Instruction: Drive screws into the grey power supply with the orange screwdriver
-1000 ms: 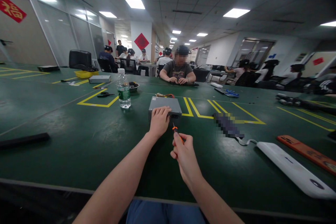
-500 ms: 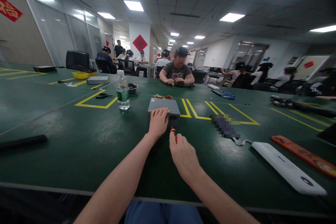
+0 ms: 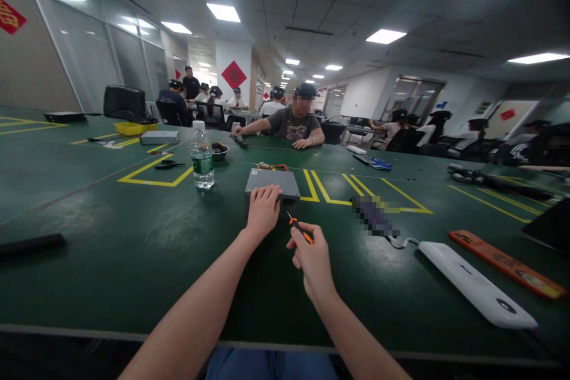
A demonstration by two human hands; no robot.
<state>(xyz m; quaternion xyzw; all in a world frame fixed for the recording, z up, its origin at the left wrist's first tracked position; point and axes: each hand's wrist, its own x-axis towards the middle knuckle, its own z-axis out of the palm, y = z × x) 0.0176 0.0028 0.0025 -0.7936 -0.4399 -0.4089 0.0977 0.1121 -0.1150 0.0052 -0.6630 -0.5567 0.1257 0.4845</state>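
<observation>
A grey metal computer power supply (image 3: 278, 180) lies on the green table, its bundle of coloured wires (image 3: 271, 166) at the far side. My left hand (image 3: 264, 206) grips its near edge, fingers over the top and the near face partly covered. In my right hand (image 3: 314, 255) is an orange-and-black screwdriver (image 3: 301, 231), pinched by the handle. Its thin tip points up and left at the near face of the power supply, close to the socket side. Whether the tip touches the metal I cannot tell.
Left of the power supply stands a water bottle (image 3: 202, 157), with a metal bowl (image 3: 219, 152) behind it. To the right lie a pixelated phone (image 3: 374, 217), a white power bank (image 3: 476, 284) and an orange case (image 3: 505, 264). A person (image 3: 296, 122) sits opposite.
My right hand has turned and drawn slightly back, so more of the screwdriver shows. My left hand stays on the power supply. The person opposite has stretched an arm out to the left.
</observation>
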